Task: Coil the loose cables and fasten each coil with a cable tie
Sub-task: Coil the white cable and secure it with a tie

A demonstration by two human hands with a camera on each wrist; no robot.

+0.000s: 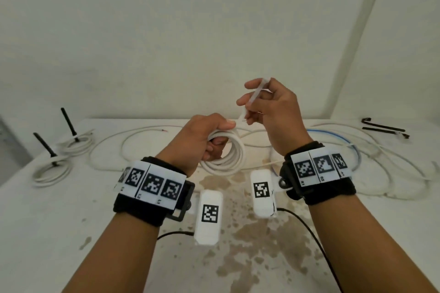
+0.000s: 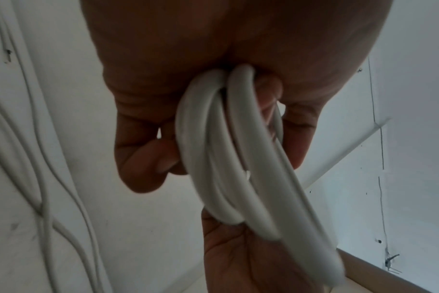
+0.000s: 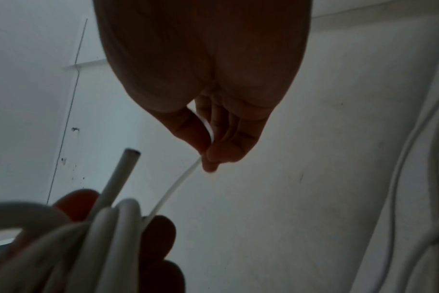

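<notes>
A white bench (image 1: 71, 209), blotched with brown stains in its near middle, butts against plain pale walls at the far side and the right. Held above its middle, the left hand (image 1: 202, 140) has its fingers curled through and around a coil of white cable (image 1: 226, 157), the thumb pressed on top; the left wrist view shows the loops (image 2: 226, 168) running through the closed palm. Just right of it and higher, the right hand (image 1: 273, 112) pinches a white cable tie (image 1: 252, 97) between thumb and fingers, and the strip (image 3: 178, 182) slopes down to the top of the coil. Loose white cables (image 1: 371, 150) sprawl across the far and right parts of the bench, one blue strand (image 1: 333, 134) among them. At the far left lie two finished coils (image 1: 51, 171), each bound with a black tie that sticks up. Spare black ties (image 1: 383, 128) lie at the far right by the wall. The near left of the bench lies open. Whether the tie is already locked cannot be made out, and both wrist views are dim and blurred.
</notes>
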